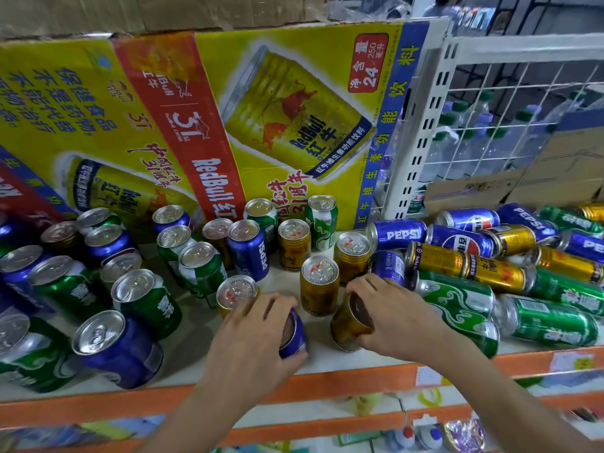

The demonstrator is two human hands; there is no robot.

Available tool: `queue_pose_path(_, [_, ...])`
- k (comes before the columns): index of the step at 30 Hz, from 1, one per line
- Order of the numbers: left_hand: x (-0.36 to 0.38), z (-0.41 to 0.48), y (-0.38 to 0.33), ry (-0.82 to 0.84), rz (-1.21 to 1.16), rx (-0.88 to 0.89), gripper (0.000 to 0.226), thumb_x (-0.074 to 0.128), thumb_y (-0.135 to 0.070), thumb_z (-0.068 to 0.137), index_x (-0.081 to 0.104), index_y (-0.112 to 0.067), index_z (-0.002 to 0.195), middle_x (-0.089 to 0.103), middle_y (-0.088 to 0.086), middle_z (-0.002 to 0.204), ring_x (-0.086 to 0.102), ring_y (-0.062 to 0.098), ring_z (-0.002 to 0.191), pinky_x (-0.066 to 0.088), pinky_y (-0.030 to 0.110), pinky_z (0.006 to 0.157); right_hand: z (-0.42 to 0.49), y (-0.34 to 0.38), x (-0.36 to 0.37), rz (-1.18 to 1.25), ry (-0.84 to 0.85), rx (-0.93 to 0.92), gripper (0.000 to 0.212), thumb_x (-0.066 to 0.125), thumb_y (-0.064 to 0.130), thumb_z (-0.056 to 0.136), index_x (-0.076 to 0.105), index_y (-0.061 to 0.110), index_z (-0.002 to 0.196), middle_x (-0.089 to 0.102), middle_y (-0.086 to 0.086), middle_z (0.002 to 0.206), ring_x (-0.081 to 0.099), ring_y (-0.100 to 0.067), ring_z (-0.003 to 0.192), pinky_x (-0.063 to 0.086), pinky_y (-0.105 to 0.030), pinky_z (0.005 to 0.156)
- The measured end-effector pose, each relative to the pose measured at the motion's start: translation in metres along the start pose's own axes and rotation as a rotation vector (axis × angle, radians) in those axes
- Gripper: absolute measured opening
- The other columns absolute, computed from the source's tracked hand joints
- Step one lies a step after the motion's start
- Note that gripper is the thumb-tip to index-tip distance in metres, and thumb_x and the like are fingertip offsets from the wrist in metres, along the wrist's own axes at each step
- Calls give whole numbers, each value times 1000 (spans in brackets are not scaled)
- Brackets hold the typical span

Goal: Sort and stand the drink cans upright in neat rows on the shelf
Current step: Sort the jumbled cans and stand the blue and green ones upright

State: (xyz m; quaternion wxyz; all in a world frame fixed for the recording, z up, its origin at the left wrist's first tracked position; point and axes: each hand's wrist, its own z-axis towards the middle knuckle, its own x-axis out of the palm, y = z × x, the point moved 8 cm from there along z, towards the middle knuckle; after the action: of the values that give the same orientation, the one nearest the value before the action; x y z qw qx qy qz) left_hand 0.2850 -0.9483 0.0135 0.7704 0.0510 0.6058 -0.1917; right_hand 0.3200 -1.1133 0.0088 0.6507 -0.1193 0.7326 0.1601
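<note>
Shelf [327, 362] front, centre: left hand [258, 331] grips blue can [294, 338], right hand [392, 308] grips gold can [346, 328]; both cans tilted, tops under palms.

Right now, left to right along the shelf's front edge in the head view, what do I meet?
Standing green can, standing blue can, left hand gripping a second blue can, right hand gripping a gold can, lying green can.

pepsi on can [397, 235] (redbull on carton [214, 188])

White shelf [322, 362] (orange front edge): upright cans [248, 253] left and middle, toppled cans [555, 325] piled right
</note>
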Motion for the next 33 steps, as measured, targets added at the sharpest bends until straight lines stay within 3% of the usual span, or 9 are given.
queue_pose_path(6, [-2, 19, -7, -54, 137, 46, 62, 86, -48, 47, 67, -16, 96, 66, 1, 95, 61, 24, 86, 54, 35, 74, 7, 5, 2, 69, -30, -32, 72, 61, 43, 81, 25, 32, 143, 33, 8, 138, 37, -18, 126, 42, -30, 92])
queue_pose_path(16, [11, 62, 7, -55, 152, -65, 73, 91, -42, 45, 68, -5, 104, 66, 11, 97, 61, 32, 88, 53, 39, 77, 4, -6, 14, 259, -42, -80, 82, 66, 41, 80, 19, 29, 147, 27, 8, 142, 30, -17, 129, 31, -27, 105])
queue_pose_path(18, [14, 72, 14, -41, 132, -96, 71, 89, -37, 56, 64, -4, 114, 64, 13, 109, 58, 33, 100, 49, 42, 88, 2, -9, 15, 321, -56, -67, 85, 68, 39, 79, 18, 29, 147, 25, 7, 142, 29, -16, 130, 31, -27, 106])
queue_pose_path(21, [17, 83, 22, 28, 92, -152, 68, 71, -32, 82, 43, -9, 139, 44, 11, 141, 37, 29, 131, 26, 37, 111, -3, -14, 18, 398, -50, -59, 87, 70, 38, 80, 15, 29, 148, 22, 7, 145, 29, -13, 132, 30, -24, 106])
queue_pose_path(23, [19, 84, 20, 42, 137, -151, 71, 70, -28, 83, 36, -10, 144, 36, 12, 148, 26, 30, 140, 18, 37, 116, -8, -18, 18, 436, -44, -72, 88, 70, 41, 81, 14, 30, 148, 22, 8, 146, 30, -11, 132, 29, -21, 105])
queue_pose_path(26, [12, 83, -3, -70, 94, -75, 71, 73, -8, 70, 47, -7, 136, 39, 22, 144, 27, 39, 139, 25, 49, 111, -17, -33, 11, 447, -80, -74, 82, 69, 46, 81, 21, 32, 146, 26, 9, 145, 33, -9, 130, 29, -21, 105])
queue_pose_path(28, [2, 84, -31, -159, -9, 21, 65, 67, -3, 68, 52, -5, 131, 41, 22, 140, 31, 41, 136, 29, 48, 109, -20, -51, 7, 412, -113, -64, 72, 69, 45, 80, 36, 26, 141, 38, 4, 139, 38, -14, 127, 32, -26, 107])
queue_pose_path(31, [-3, 92, -75, -168, -128, 149, 51, 64, -15, 72, 58, -8, 122, 54, 14, 125, 52, 35, 118, 43, 40, 98, -26, -81, 1, 283, -139, 0, 60, 67, 49, 77, 52, 21, 128, 51, 1, 121, 43, -21, 117, 36, -30, 99])
queue_pose_path(33, [5, 97, -100, -30, -119, 175, 44, 59, -25, 80, 57, -16, 123, 57, 5, 121, 56, 27, 112, 47, 34, 92, -32, -97, 1, 223, -117, 57, 51, 64, 49, 81, 54, 21, 121, 52, 1, 115, 42, -19, 114, 36, -28, 94])
